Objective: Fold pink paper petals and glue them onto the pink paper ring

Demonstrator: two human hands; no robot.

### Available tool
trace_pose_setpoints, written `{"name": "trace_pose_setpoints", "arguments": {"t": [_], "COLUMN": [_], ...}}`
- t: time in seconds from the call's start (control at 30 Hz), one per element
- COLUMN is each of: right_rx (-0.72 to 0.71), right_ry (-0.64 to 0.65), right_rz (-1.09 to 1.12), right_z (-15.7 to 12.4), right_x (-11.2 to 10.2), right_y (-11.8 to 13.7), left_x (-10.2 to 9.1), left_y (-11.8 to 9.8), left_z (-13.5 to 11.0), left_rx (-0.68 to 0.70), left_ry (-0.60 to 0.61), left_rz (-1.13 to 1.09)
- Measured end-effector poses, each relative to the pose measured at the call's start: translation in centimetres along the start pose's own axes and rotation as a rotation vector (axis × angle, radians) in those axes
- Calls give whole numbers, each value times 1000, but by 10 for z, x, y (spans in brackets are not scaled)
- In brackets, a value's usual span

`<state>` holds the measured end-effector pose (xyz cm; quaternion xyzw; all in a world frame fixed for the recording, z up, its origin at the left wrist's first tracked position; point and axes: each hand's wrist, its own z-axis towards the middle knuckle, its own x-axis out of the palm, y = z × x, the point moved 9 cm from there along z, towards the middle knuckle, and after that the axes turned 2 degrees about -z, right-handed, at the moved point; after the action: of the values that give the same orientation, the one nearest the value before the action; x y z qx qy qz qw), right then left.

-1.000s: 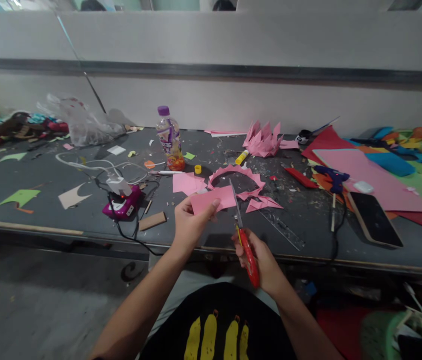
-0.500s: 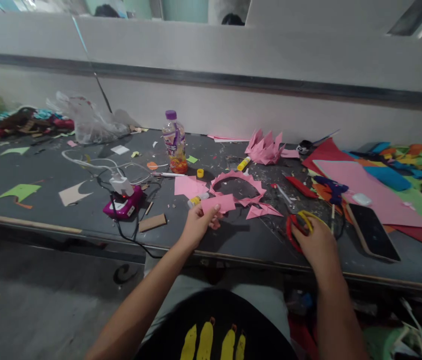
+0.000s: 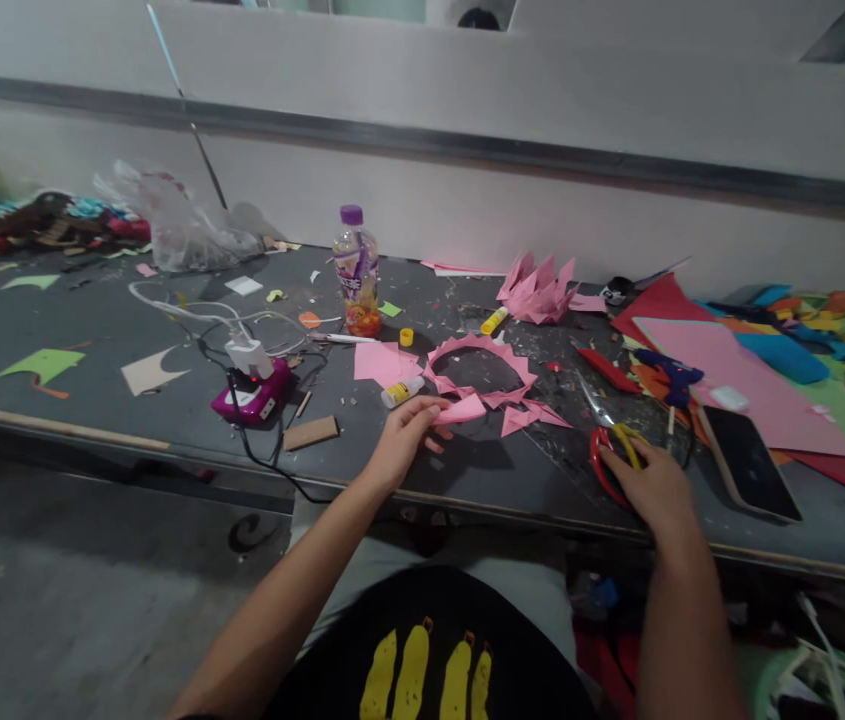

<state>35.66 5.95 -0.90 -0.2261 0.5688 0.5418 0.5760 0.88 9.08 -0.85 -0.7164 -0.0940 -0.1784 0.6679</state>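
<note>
My left hand [image 3: 413, 437] pinches a small piece of pink paper [image 3: 463, 408] just above the front of the table. In my right hand [image 3: 654, 482] is a pair of scissors [image 3: 607, 430] with one red and one yellow handle, the blades pointing away from me. Behind the held paper lies a pink zigzag-edged paper ring [image 3: 478, 350]. Folded pink triangles [image 3: 534, 416] rest between the two hands. A glue bottle [image 3: 402, 391] and a pink sheet [image 3: 386, 362] sit just beyond my left hand.
A drink bottle [image 3: 357, 275] stands upright behind. The purple power adapter [image 3: 253, 392] trails cables on the left. To the right are a phone [image 3: 748, 462], a glue gun [image 3: 669, 372] and coloured sheets [image 3: 752, 385]. A spiky pink paper piece [image 3: 537, 290] sits by the wall.
The paper in my left hand has tilted and shows a narrower face. My right hand and the scissors have shifted slightly rightward. The whole view has moved a little.
</note>
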Motion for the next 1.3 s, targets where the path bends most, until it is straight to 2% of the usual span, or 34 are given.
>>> {"name": "trace_pose_setpoints", "arguments": {"t": [0.13, 0.23, 0.33, 0.37, 0.43, 0.5, 0.53, 0.63, 0.7, 0.77, 0.87, 0.97, 1.1, 1.2, 1.3], "right_rx": [-32, -52, -9, 7, -58, -104, -88, -107, -90, -75, -65, -109, -306, -387, -315], "right_ry": [65, 33, -51, -100, -210, -234, -159, 296, 501, 551, 501, 479, 517, 516, 437], "right_rz": [-38, 12, 85, 105, 150, 303, 418, 804, 959, 1043, 1128, 1118, 853, 699, 637], "right_z": [8, 10, 4, 0, -13, -28, -34, -60, -77, -84, -81, -74, -71, -70, -64], "right_x": [7, 4, -11, -19, -38, -45, -39, 8, 34, 49, 55, 52, 42, 39, 39], "right_y": [-6, -8, -3, 2, 27, 56, 69, 127, 158, 176, 182, 178, 180, 181, 172], "left_x": [1, 2, -1, -1, -1, 0, 1, 7, 9, 7, 3, 0, 9, 20, 21], "left_y": [-3, -4, -6, -7, -8, -9, -10, -12, -13, -14, -12, -6, -3, -5, -8], "left_z": [-3, -4, -3, -3, -3, -3, -4, -7, -9, -11, -9, -7, -8, -13, -16], "left_rx": [16, 22, 65, 82, 106, 125, 137, 167, 183, 202, 205, 172, 165, 213, 247], "left_ry": [-12, -21, -54, -58, -55, -41, -32, 12, 25, 8, -24, -36, 41, 109, 59], "left_rz": [25, 30, 57, 67, 96, 148, 183, 275, 321, 351, 349, 301, 347, 586, 902]}}
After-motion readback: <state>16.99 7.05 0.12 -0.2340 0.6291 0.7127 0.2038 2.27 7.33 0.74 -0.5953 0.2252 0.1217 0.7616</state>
